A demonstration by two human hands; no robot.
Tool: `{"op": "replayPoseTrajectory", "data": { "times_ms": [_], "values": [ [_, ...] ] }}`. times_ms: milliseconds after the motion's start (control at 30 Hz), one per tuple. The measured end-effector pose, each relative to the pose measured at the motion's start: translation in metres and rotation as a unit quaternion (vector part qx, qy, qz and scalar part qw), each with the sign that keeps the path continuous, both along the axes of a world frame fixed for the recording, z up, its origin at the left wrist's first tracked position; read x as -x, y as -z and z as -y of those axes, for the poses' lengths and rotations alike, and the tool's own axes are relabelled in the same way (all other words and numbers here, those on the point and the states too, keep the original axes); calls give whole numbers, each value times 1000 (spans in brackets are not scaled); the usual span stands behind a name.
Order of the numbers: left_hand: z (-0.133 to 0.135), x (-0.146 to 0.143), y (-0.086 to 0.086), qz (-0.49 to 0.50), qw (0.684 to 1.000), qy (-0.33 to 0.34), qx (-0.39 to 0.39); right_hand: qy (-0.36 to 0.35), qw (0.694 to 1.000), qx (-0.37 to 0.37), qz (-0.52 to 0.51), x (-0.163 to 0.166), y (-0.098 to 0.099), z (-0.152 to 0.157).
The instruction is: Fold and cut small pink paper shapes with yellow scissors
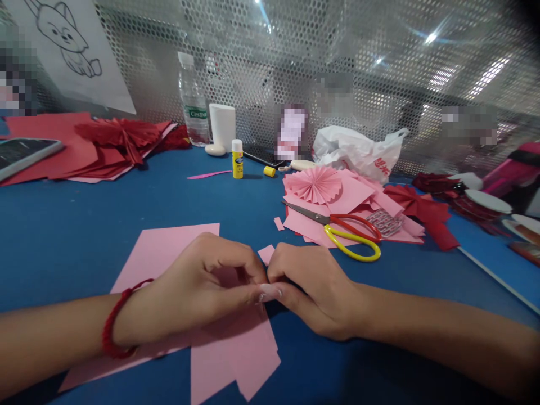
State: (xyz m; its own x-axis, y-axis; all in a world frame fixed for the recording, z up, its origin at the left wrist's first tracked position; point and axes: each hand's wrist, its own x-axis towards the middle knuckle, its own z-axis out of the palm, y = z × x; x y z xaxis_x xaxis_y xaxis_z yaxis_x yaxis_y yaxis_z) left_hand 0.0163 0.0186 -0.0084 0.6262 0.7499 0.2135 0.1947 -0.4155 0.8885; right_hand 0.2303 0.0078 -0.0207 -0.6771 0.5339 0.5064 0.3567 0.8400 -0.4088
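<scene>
Over the blue table, my left hand (pixel 219 287) and my right hand (pixel 320 287) meet at the fingertips. Thumbs and forefingers are pinched together on both, and whatever lies between them is hidden. A red braided bracelet (pixel 110 329) circles my left wrist. Flat pink paper sheets (pixel 169 244) spread beneath my left hand, with cut pink pieces (pixel 236 357) overlapping nearer to me. Just beyond the fingertips lies a small pink scrap (pixel 265 254). Scissors (pixel 329 219) with one red and one yellow handle rest beyond my right hand, partly on a pink paper pile.
A pleated pink paper fan (pixel 318 184) tops that pile. Farther back stand a glue stick (pixel 238 163), its yellow cap (pixel 269 171), a water bottle (pixel 194 107) and a white plastic bag (pixel 354 149). Red paper (pixel 54 152) lies left; a rod (pixel 498 278) lies right.
</scene>
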Motion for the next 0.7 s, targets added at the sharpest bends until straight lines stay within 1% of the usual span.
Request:
{"op": "replayPoseTrajectory", "data": {
  "times_ms": [100,200,300,400,500,567,633,700],
  "values": [
    [0,-1,0,16,998,13,54,9,999,-28,37,1,-2,0],
    [1,-3,1,36,990,25,137,16,997,-22,69,2,-3,0],
    [4,-4,4,63,975,25,211,27,997,-31,58,1,0,-1],
    [6,-5,9,106,957,29,269,21,995,-88,34,1,3,-2],
    [8,-5,13,128,949,29,286,25,986,-160,36,2,4,-1],
    [8,-6,14,131,949,28,286,37,981,-186,45,2,4,0],
    [7,-7,14,128,949,23,288,54,980,-177,67,3,5,1],
    [7,-7,13,117,951,16,285,67,983,-138,98,3,6,1]
  ]
}}
